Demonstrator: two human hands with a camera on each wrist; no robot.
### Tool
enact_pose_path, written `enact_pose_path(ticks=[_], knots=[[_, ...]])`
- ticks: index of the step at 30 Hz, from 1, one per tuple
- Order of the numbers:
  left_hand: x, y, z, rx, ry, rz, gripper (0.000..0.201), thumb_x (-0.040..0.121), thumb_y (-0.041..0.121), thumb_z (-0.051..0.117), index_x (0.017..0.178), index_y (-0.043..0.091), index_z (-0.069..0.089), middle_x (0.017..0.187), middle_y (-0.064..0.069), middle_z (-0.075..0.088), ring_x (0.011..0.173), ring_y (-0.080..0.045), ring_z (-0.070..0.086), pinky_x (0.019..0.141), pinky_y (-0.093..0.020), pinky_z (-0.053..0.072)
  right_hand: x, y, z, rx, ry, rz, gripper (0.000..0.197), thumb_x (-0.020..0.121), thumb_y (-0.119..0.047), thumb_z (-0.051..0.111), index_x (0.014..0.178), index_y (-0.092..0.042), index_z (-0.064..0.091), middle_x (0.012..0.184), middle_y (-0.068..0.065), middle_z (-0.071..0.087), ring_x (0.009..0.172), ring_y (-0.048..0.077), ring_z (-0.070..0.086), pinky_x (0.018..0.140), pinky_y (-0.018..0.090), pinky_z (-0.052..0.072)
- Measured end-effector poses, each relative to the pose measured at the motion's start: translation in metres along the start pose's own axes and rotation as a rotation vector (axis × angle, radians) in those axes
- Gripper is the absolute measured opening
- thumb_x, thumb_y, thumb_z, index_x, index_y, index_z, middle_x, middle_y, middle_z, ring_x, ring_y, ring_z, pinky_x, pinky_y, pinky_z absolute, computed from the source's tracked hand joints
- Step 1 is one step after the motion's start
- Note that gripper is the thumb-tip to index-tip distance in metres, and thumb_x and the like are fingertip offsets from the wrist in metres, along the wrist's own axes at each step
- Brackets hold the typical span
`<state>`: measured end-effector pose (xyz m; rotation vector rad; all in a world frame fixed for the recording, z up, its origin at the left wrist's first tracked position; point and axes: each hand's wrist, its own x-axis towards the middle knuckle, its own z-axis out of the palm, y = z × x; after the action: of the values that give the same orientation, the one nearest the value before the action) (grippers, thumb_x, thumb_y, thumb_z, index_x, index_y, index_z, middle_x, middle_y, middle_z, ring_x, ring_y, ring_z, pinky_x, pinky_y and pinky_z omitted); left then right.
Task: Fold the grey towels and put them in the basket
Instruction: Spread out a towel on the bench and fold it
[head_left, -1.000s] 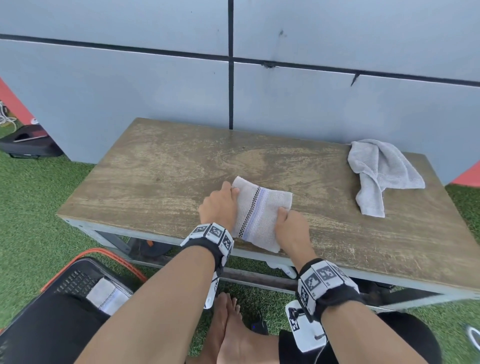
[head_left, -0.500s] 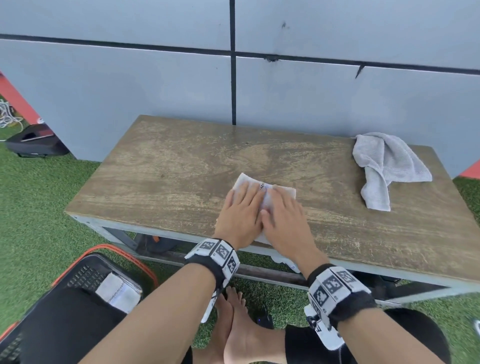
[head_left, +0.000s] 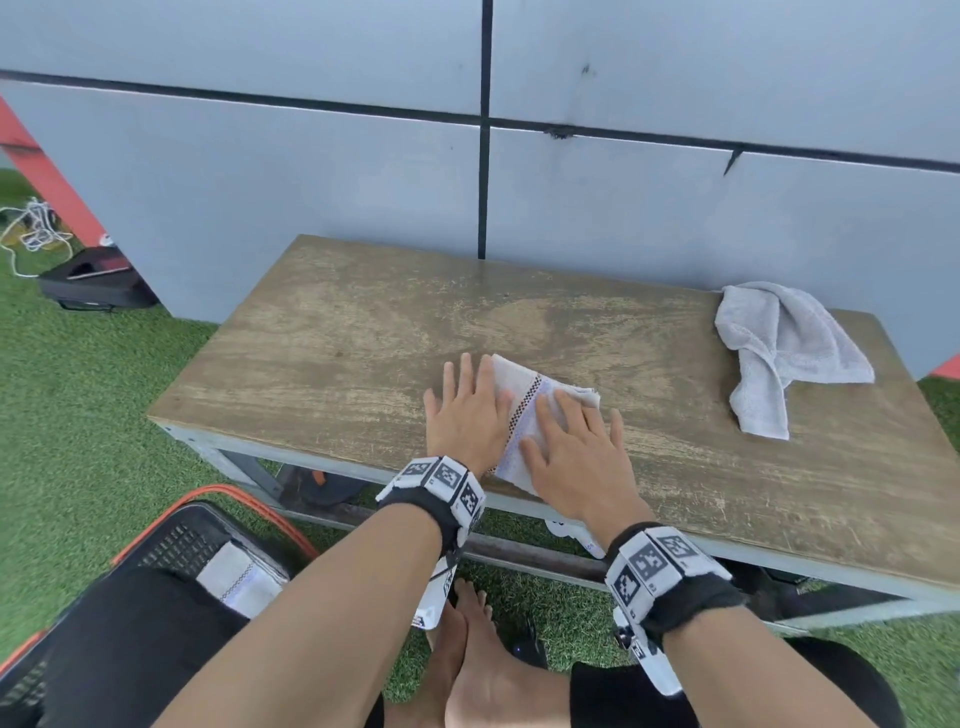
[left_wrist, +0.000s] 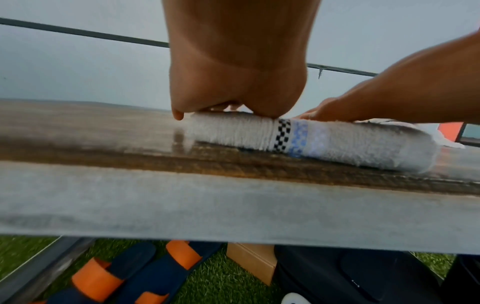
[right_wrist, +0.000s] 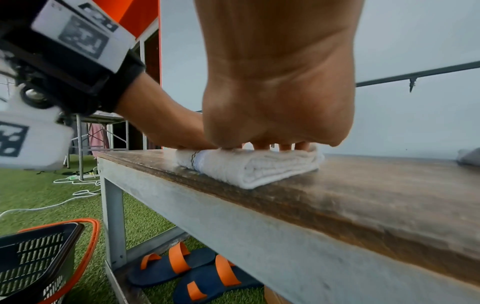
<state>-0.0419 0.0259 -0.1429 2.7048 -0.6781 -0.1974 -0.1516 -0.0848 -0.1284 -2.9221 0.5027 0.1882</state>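
A folded pale grey towel (head_left: 524, 415) with a checked stripe lies near the front edge of the wooden table (head_left: 337, 332). Both hands lie flat on it with straight fingers: my left hand (head_left: 467, 410) presses its left part, my right hand (head_left: 571, 447) its right part. The wrist views show the towel (left_wrist: 311, 139) (right_wrist: 254, 164) as a thick flat bundle under the palms. A second grey towel (head_left: 779, 353) lies crumpled at the table's far right. The black basket (head_left: 171, 540) with an orange rim stands on the grass at my lower left, with a folded towel (head_left: 239, 577) inside.
A grey panel wall (head_left: 363, 156) stands right behind the table. Orange and navy sandals (right_wrist: 192, 265) and a cardboard box (left_wrist: 252, 259) lie under the table. A black case (head_left: 93, 280) and white cables (head_left: 31, 228) lie on the grass at far left. My bare feet (head_left: 478, 670) are below.
A second ago both hands gripped the towel's sides; then they laid flat at its centre. Now they have slid apart, left hand leftward and right hand rightward, baring the stripe.
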Motion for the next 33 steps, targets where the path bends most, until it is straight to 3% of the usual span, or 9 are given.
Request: enact_pose_path(ticks=[5, 8, 10, 14, 18, 21, 25, 29, 33], knots=[[-0.028, -0.020, 0.008, -0.173, 0.149, -0.042, 0.073, 0.099, 0.057, 0.040, 0.154, 0.011, 0.025, 0.162, -0.019, 0.023, 0.152, -0.033, 0.018, 0.122, -0.049, 0.019, 0.003, -0.009, -0.019, -0.120, 0.043, 0.008, 0.061, 0.100, -0.047, 0.028, 0.148, -0.011, 0.040, 0.146, 0.013, 0.042, 0.133, 0.031, 0.041, 0.114, 0.046, 0.030], [-0.036, -0.034, 0.013, -0.262, 0.143, 0.029, 0.079, 0.097, 0.054, 0.049, 0.154, 0.008, 0.022, 0.161, -0.016, 0.026, 0.151, -0.031, 0.019, 0.123, -0.046, 0.020, 0.002, -0.017, -0.032, -0.160, -0.011, 0.038, 0.048, 0.097, -0.043, 0.033, 0.117, -0.009, 0.060, 0.127, 0.017, 0.051, 0.113, 0.032, 0.052, 0.104, 0.044, 0.038], [-0.038, -0.037, 0.011, -0.333, 0.140, 0.028, 0.086, 0.096, 0.053, 0.052, 0.157, 0.005, 0.015, 0.163, -0.014, 0.022, 0.152, -0.028, 0.019, 0.123, -0.044, 0.020, -0.002, -0.020, -0.036, -0.190, -0.047, 0.036, 0.035, 0.097, -0.041, 0.036, 0.095, -0.012, 0.056, 0.119, 0.017, 0.053, 0.091, 0.030, 0.054, 0.094, 0.042, 0.041], [-0.038, -0.033, 0.004, -0.270, 0.107, -0.047, 0.084, 0.093, 0.057, 0.056, 0.153, 0.005, 0.027, 0.165, -0.014, 0.017, 0.153, -0.025, 0.015, 0.124, -0.040, 0.015, -0.012, -0.018, -0.035, -0.143, -0.034, 0.037, 0.027, 0.098, -0.038, 0.039, 0.087, -0.015, 0.049, 0.113, 0.016, 0.053, 0.068, 0.023, 0.046, 0.075, 0.037, 0.040], [-0.042, -0.019, -0.004, -0.139, 0.115, -0.146, 0.058, 0.090, 0.059, 0.057, 0.118, 0.009, 0.057, 0.152, -0.014, 0.037, 0.144, -0.029, 0.029, 0.119, -0.045, 0.026, -0.019, -0.011, -0.027, -0.029, 0.031, 0.020, 0.027, 0.098, -0.034, 0.039, 0.084, -0.014, 0.050, 0.104, 0.014, 0.054, 0.074, 0.026, 0.051, 0.082, 0.039, 0.047], [-0.044, -0.009, -0.016, -0.156, 0.055, -0.165, 0.037, 0.090, 0.052, 0.062, 0.087, 0.016, 0.053, 0.138, -0.010, 0.043, 0.132, -0.027, 0.038, 0.112, -0.045, 0.034, -0.023, -0.009, -0.019, -0.026, 0.065, 0.014, 0.030, 0.098, -0.035, 0.037, 0.085, -0.013, 0.053, 0.102, 0.012, 0.052, 0.080, 0.027, 0.055, 0.084, 0.042, 0.051], [-0.048, -0.007, -0.023, -0.208, -0.009, -0.158, 0.032, 0.082, 0.046, 0.068, 0.085, 0.016, 0.055, 0.126, -0.010, 0.053, 0.124, -0.030, 0.046, 0.104, -0.048, 0.043, -0.035, -0.007, -0.011, 0.054, 0.056, 0.000, 0.025, 0.099, -0.033, 0.037, 0.094, -0.014, 0.051, 0.105, 0.008, 0.043, 0.091, 0.026, 0.051, 0.085, 0.038, 0.048], [-0.059, -0.007, -0.032, -0.558, -0.097, -0.102, 0.018, 0.083, 0.029, 0.067, 0.078, 0.013, 0.060, 0.079, -0.005, 0.065, 0.075, -0.022, 0.065, 0.059, -0.029, 0.049, -0.042, 0.002, -0.012, 0.268, 0.019, 0.012, 0.034, 0.098, -0.033, 0.046, 0.126, -0.015, 0.052, 0.123, 0.008, 0.042, 0.104, 0.028, 0.053, 0.089, 0.040, 0.051], [-0.078, 0.000, -0.054, -0.794, -0.202, 0.034, 0.013, 0.091, 0.017, 0.060, 0.095, 0.005, 0.063, 0.083, -0.017, 0.068, 0.069, -0.024, 0.064, 0.062, -0.029, 0.046, -0.045, 0.007, -0.021, 0.554, 0.094, 0.146, 0.049, 0.099, -0.034, 0.053, 0.140, -0.009, 0.044, 0.137, 0.016, 0.043, 0.124, 0.031, 0.045, 0.100, 0.043, 0.042]])
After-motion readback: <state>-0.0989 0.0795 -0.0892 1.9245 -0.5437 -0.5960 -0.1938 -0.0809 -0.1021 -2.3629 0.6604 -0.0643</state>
